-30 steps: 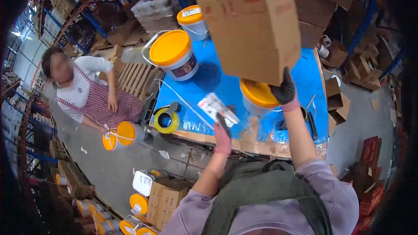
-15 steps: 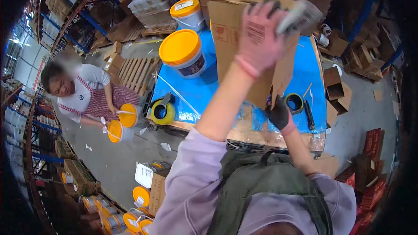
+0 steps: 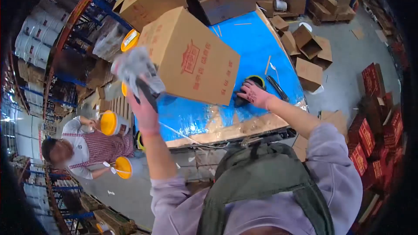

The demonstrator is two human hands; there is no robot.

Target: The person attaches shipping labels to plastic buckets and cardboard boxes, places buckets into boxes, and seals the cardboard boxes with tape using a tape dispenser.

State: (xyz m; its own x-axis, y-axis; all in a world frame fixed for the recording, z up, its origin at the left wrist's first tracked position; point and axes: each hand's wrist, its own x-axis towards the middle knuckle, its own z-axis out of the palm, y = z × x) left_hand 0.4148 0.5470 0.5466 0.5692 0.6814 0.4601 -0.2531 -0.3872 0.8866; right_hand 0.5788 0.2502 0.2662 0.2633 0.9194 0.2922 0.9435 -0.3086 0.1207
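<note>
My left hand [image 3: 146, 113] gripped a blurred, grey-white printed bundle [image 3: 141, 70] at left of centre, in front of the carton [image 3: 202, 63]. The carton was on the blue-covered table [image 3: 250, 35]. My right hand [image 3: 257, 96] lay at the tape roll [image 3: 260, 79], right of centre, beside a black tool [image 3: 277, 88]; its closure could not be determined. I judged the step a reach for the roll; lifting it called for a secure grip.

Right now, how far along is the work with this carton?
Done: the carton stands on the blue table. In hand: the left hand holds a blurred packet; the right hand rests on the tape roll. Probably left: taping, as the printed face shows no tape.
</note>
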